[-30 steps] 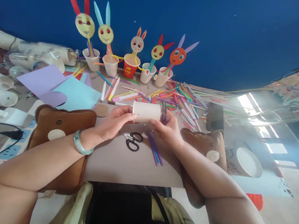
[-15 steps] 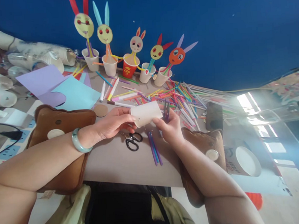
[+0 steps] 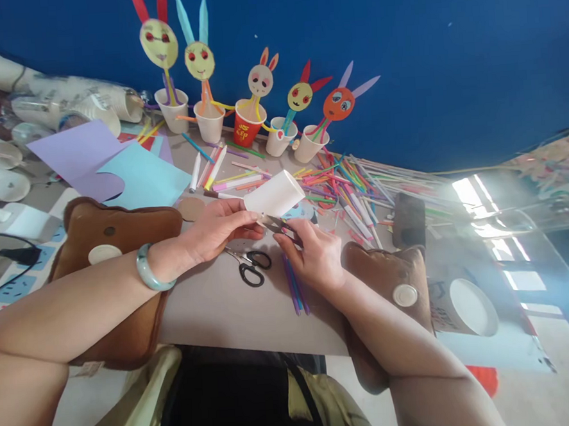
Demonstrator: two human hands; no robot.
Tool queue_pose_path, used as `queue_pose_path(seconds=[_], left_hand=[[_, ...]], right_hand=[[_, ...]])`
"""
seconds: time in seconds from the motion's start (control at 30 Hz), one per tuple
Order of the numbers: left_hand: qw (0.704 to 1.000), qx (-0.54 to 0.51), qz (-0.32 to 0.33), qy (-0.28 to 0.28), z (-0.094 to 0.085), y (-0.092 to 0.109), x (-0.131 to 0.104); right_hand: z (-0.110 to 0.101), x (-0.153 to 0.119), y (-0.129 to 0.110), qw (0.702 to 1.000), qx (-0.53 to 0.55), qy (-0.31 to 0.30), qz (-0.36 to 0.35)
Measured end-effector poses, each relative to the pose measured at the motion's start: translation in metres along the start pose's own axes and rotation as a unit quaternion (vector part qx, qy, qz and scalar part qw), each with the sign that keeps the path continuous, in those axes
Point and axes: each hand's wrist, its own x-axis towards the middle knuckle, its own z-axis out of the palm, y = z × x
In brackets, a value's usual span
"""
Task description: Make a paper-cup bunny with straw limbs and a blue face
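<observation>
Head view, left hand: left hand holds the white cup at its base end; grip narrow, thumb near the blade tips.
Head view, right hand: right hand holds a small bladed tool; fingers closed on its handle, exact finger placement partly hidden.
Cup: raised over the tabletop, lying tilted, mouth up and to the right.
Tool tips: close to the lower cup wall beside the left thumb; whether they pierce the wall, cannot tell.
Handling, left (judged): hold firm without squeezing, as thin paper would dent; thumb is best kept out of the blade line.
Handling, right (judged): small, light strokes, square to the wall; too much force could tear it or slip toward the thumb.
Nearby: black-handled scissors below the hands; purple and blue sticks to their right.
Behind: red cup among white cups bearing paper faces.
</observation>
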Motion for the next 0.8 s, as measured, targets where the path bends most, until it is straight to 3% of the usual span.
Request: queue_pose_path(seconds=[0.43,0.8], left_hand=[[1.0,0.015,-0.02,-0.019,-0.001,0.001,-0.002],[0.998,0.027,-0.033,-0.056,-0.001,0.005,-0.003]], right_hand=[[-0.011,0.003,-0.003,0.998,-0.049,0.012,-0.041],[-0.03,0.008,-0.004,0.989,-0.118,-0.03,-0.083]])
